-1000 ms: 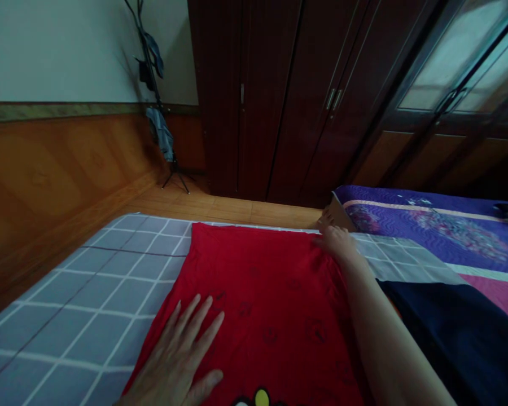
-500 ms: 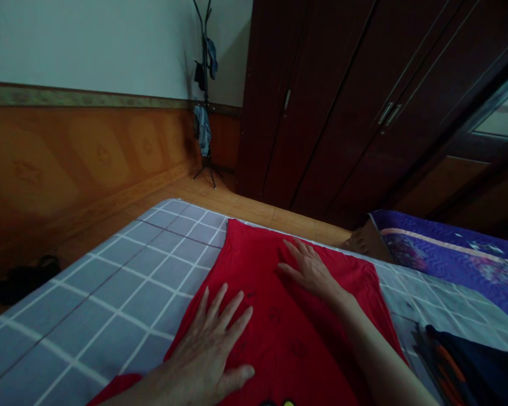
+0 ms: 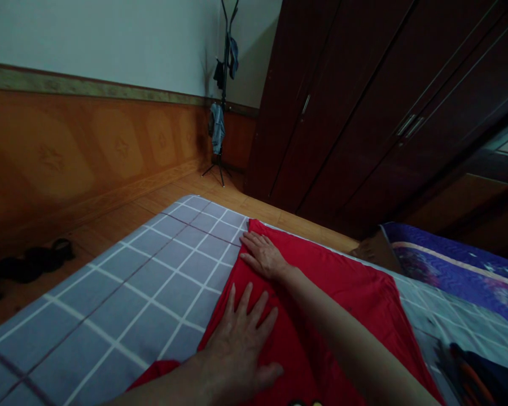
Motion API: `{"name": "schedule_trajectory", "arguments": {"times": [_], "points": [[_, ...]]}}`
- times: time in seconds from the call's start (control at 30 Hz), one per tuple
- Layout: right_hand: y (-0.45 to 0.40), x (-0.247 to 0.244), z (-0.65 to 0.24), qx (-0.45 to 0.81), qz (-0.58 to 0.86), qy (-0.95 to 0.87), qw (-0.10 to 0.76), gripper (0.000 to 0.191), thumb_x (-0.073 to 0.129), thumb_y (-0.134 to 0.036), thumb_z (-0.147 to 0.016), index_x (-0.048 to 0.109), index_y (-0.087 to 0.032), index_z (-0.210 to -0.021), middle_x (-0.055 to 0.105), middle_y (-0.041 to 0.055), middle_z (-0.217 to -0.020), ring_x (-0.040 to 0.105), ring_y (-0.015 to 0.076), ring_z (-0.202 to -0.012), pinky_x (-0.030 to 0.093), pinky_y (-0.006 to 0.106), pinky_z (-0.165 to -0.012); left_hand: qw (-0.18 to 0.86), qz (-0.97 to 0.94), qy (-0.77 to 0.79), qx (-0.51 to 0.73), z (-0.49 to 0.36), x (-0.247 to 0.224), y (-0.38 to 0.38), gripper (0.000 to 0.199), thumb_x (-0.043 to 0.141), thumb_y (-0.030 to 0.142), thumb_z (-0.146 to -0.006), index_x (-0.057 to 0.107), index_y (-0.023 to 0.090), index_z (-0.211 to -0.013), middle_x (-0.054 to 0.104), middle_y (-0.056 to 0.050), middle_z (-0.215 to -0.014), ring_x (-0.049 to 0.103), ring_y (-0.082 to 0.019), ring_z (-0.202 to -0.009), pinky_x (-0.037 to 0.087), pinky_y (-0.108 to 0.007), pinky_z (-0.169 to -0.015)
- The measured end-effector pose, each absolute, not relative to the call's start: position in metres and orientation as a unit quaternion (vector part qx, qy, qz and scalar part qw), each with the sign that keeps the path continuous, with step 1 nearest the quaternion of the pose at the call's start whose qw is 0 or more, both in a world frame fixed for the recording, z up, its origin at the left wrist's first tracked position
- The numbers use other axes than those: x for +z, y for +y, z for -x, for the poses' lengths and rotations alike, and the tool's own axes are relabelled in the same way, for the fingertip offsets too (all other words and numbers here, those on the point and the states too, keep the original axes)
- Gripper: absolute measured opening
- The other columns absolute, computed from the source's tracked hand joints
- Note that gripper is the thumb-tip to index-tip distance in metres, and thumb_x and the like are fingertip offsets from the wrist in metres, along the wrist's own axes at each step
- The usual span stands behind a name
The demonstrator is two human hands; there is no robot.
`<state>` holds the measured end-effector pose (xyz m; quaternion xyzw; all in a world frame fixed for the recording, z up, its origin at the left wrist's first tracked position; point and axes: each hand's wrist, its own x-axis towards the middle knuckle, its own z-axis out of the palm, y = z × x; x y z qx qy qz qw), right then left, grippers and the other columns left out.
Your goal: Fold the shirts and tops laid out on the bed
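A red shirt (image 3: 342, 293) lies spread over the grey checked bed sheet (image 3: 152, 282), with part of a printed design showing at the bottom edge of the view. My left hand (image 3: 241, 338) rests on the shirt near its left side, fingers spread wide. Farther up, my right hand (image 3: 263, 255) lies flat at the shirt's far left corner, fingers stretched out over its left edge. Under my left wrist a red piece of the shirt, perhaps a sleeve, sticks out to the left.
A dark blue cloth (image 3: 495, 369) and something with orange handles (image 3: 476, 380) lie at the right. Beyond stand a dark wardrobe (image 3: 342, 113), a coat rack (image 3: 224, 84) with garments and a purple floral mattress (image 3: 452, 259). Black items (image 3: 29, 265) lie on the floor at left.
My right hand has moved left across the shirt, from its upper middle to its far left corner. My left hand stays spread on the left side. The view has turned slightly left.
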<state>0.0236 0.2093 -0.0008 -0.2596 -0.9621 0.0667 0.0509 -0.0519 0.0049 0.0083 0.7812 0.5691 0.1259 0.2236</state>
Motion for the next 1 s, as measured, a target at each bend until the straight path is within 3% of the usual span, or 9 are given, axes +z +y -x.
{"name": "schedule_trajectory", "arguments": {"times": [0.2, 0.27, 0.37, 0.47, 0.6, 0.67, 0.8, 0.93, 1.0], "points": [[0.237, -0.009, 0.008, 0.009, 0.361, -0.929, 0.08, 0.071, 0.031, -0.054, -0.094, 0.027, -0.004, -0.145, 0.024, 0.0201, -0.151, 0.021, 0.0304, -0.139, 0.021, 0.044, -0.111, 0.232, -0.781, 0.563, 0.14, 0.055, 0.011, 0.006, 0.074, 0.035, 0.069, -0.085, 0.023, 0.03, -0.147, 0.009, -0.005, -0.155, -0.008, -0.036, -0.14, -0.003, -0.065, -0.11], [0.237, -0.01, 0.007, -0.002, 0.372, -0.924, 0.085, 0.072, 0.032, -0.056, -0.093, 0.024, -0.007, -0.146, 0.021, 0.0186, -0.152, 0.019, 0.0296, -0.14, 0.02, 0.043, -0.111, 0.238, -0.779, 0.561, 0.148, 0.055, 0.012, 0.005, 0.074, 0.034, 0.069, -0.085, 0.022, 0.03, -0.147, 0.008, -0.005, -0.155, -0.008, -0.036, -0.14, -0.003, -0.064, -0.11], [0.237, -0.01, -0.008, -0.014, 0.396, -0.915, 0.081, 0.069, 0.031, -0.057, -0.093, 0.029, -0.01, -0.145, 0.03, 0.0173, -0.15, 0.025, 0.0294, -0.137, 0.021, 0.044, -0.11, 0.231, -0.784, 0.556, 0.15, 0.056, 0.011, 0.005, 0.074, 0.039, 0.066, -0.086, 0.019, 0.03, -0.148, 0.008, -0.005, -0.156, -0.008, -0.036, -0.14, -0.002, -0.064, -0.11], [0.24, -0.007, -0.033, -0.028, 0.445, -0.891, 0.087, 0.073, 0.027, -0.058, -0.094, 0.031, -0.003, -0.142, 0.029, 0.0251, -0.147, 0.027, 0.0356, -0.135, 0.02, 0.052, -0.107, 0.215, -0.787, 0.561, 0.143, 0.055, 0.007, 0.005, 0.075, 0.042, 0.065, -0.085, 0.019, 0.03, -0.148, 0.009, -0.007, -0.156, -0.008, -0.037, -0.14, -0.003, -0.066, -0.109], [0.239, -0.002, -0.071, -0.029, 0.455, -0.887, 0.079, 0.065, 0.033, -0.056, -0.093, 0.035, -0.014, -0.142, 0.032, 0.0156, -0.149, 0.028, 0.0293, -0.136, 0.021, 0.046, -0.109, 0.194, -0.794, 0.559, 0.14, 0.054, 0.003, 0.005, 0.074, 0.04, 0.065, -0.086, 0.02, 0.03, -0.148, 0.01, -0.007, -0.156, -0.006, -0.037, -0.141, 0.0, -0.066, -0.109], [0.232, 0.004, -0.088, -0.031, 0.478, -0.874, 0.079, 0.063, 0.035, -0.054, -0.093, 0.036, -0.013, -0.141, 0.034, 0.0167, -0.148, 0.03, 0.0301, -0.135, 0.022, 0.047, -0.108, 0.18, -0.797, 0.561, 0.13, 0.054, 0.003, 0.005, 0.074, 0.041, 0.064, -0.086, 0.021, 0.029, -0.148, 0.01, -0.007, -0.156, -0.006, -0.037, -0.141, 0.0, -0.066, -0.109], [0.188, 0.009, -0.122, -0.041, 0.518, -0.848, 0.102, 0.065, 0.032, -0.049, -0.095, 0.03, -0.005, -0.143, 0.023, 0.0235, -0.15, 0.022, 0.0337, -0.138, 0.023, 0.051, -0.107, 0.163, -0.799, 0.568, 0.109, 0.052, 0.005, 0.005, 0.074, 0.039, 0.065, -0.086, 0.022, 0.027, -0.148, 0.01, -0.008, -0.156, -0.005, -0.037, -0.141, 0.001, -0.065, -0.11], [0.126, -0.003, -0.179, -0.004, 0.402, -0.912, 0.079, 0.063, 0.035, -0.052, -0.094, 0.031, -0.016, -0.145, 0.027, 0.0142, -0.151, 0.02, 0.0269, -0.14, 0.025, 0.046, -0.109, 0.155, -0.8, 0.572, 0.09, 0.051, 0.007, 0.005, 0.074, 0.037, 0.065, -0.087, 0.024, 0.025, -0.147, 0.012, -0.009, -0.156, -0.002, -0.038, -0.141, 0.002, -0.064, -0.11], [0.107, -0.006, -0.216, -0.015, 0.441, -0.895, 0.054, 0.06, 0.037, -0.05, -0.093, 0.036, -0.016, -0.143, 0.032, 0.0129, -0.149, 0.023, 0.0285, -0.139, 0.025, 0.049, -0.11, 0.146, -0.802, 0.574, 0.083, 0.05, 0.006, 0.004, 0.073, 0.037, 0.064, -0.087, 0.025, 0.024, -0.147, 0.013, -0.009, -0.156, -0.001, -0.038, -0.141, 0.002, -0.063, -0.11]]}}
